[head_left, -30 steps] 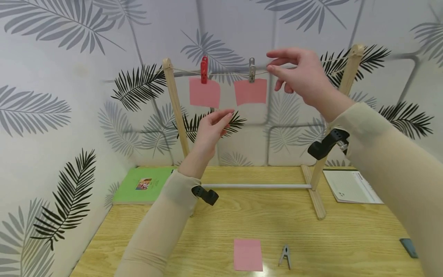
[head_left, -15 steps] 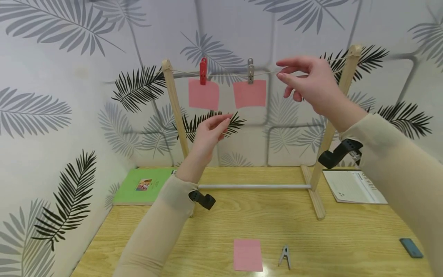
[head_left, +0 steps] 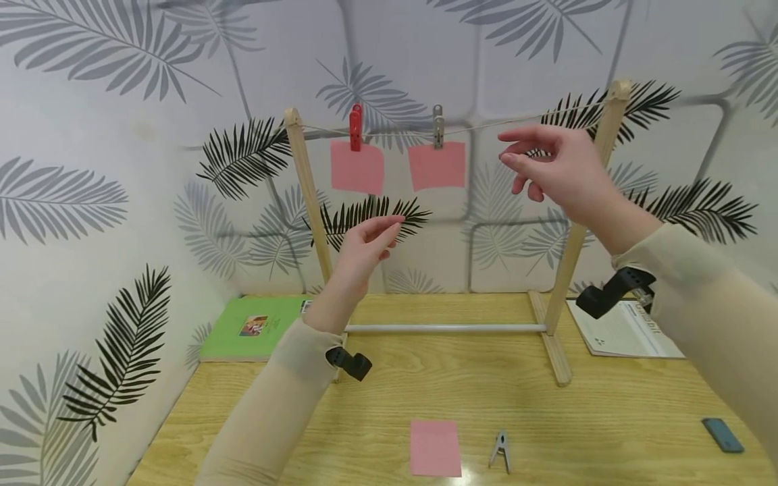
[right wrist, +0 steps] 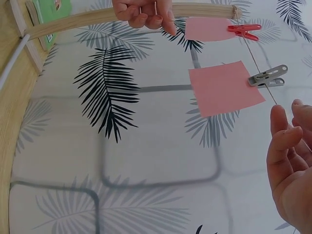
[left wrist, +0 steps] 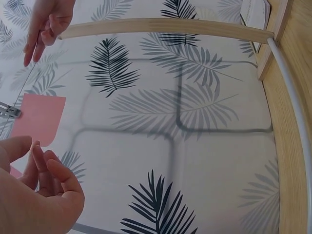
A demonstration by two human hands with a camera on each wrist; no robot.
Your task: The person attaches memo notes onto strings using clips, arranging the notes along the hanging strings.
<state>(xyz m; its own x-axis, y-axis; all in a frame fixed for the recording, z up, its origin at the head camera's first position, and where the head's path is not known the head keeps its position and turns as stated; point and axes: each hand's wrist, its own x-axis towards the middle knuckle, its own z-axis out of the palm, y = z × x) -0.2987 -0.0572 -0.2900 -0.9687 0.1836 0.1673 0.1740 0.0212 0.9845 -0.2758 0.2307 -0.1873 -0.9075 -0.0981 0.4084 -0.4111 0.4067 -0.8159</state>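
Two pink paper squares hang from a string (head_left: 486,125) tied between wooden posts. A red clothespin (head_left: 356,128) holds the left paper (head_left: 357,169); a grey clothespin (head_left: 438,127) holds the right paper (head_left: 437,167). My left hand (head_left: 362,251) hovers below the left paper, fingers loosely bent, with nothing in it. To the right of the right paper, just below the string, my right hand (head_left: 559,162) is raised, its fingers relaxed and holding nothing. On the table lie another pink paper square (head_left: 435,448) and, beside it, a grey clothespin (head_left: 500,451).
The wooden stand's right post (head_left: 580,229) rises behind my right hand, and a white rod (head_left: 446,329) joins its base. A green book (head_left: 258,327) lies at the left, a notepad (head_left: 620,331) at the right. A small dark blue object (head_left: 722,435) sits near the right edge.
My right hand has moved right and down, away from the grey clothespin on the string. The left hand has sunk slightly. Both papers still hang.
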